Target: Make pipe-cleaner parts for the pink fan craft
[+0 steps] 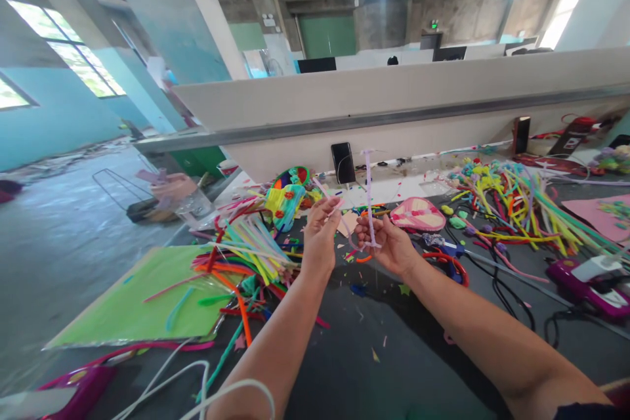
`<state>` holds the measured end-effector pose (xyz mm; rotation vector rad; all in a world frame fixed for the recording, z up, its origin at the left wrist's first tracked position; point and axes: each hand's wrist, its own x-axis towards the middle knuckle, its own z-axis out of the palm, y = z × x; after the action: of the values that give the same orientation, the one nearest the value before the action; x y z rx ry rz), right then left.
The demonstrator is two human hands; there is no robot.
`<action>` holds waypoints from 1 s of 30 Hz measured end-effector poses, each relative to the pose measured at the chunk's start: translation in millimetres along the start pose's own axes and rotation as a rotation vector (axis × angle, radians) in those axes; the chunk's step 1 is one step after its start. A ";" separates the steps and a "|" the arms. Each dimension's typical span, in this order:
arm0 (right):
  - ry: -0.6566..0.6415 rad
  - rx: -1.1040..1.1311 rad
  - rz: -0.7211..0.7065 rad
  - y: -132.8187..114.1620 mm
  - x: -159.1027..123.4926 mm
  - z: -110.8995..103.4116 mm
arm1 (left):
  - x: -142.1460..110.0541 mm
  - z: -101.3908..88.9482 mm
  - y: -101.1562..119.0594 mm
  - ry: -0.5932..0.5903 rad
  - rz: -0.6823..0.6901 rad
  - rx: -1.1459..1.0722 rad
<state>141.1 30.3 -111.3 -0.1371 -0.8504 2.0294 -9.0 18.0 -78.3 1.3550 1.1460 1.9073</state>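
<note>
Both of my hands are raised over the middle of the dark table. In my right hand (pixel 388 244), the fingers are closed on an upright lavender pipe-cleaner piece (pixel 369 193), which has short crosswise ends at its top and bottom. A little to the left, my left hand (pixel 322 230) pinches a thin pale pink pipe cleaner (pixel 321 188) that pokes up past the fingertips. A thin lavender strand (pixel 348 230) curves between the two hands; where its ends go is hidden by my fingers. Behind my right hand lies a pink, striped, rounded craft piece (pixel 417 214).
Loose pipe cleaners (pixel 260 243) and a green sheet (pixel 142 295) lie left. More pipe cleaners (pixel 522 203) are heaped right, near a purple power strip (pixel 590 285) and black cables. A phone (pixel 343 163) leans on the white partition (pixel 394 95). White cable (pixel 204 374) loops by my left forearm.
</note>
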 end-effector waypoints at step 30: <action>-0.036 0.031 0.026 5.6 -1.0 3.0 | -6.9 3.6 3.2 -0.446 -0.725 -0.616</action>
<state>136.5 26.0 -112.7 -0.0952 -0.8425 2.0744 -3.0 12.0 -78.4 0.7977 0.6131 1.1911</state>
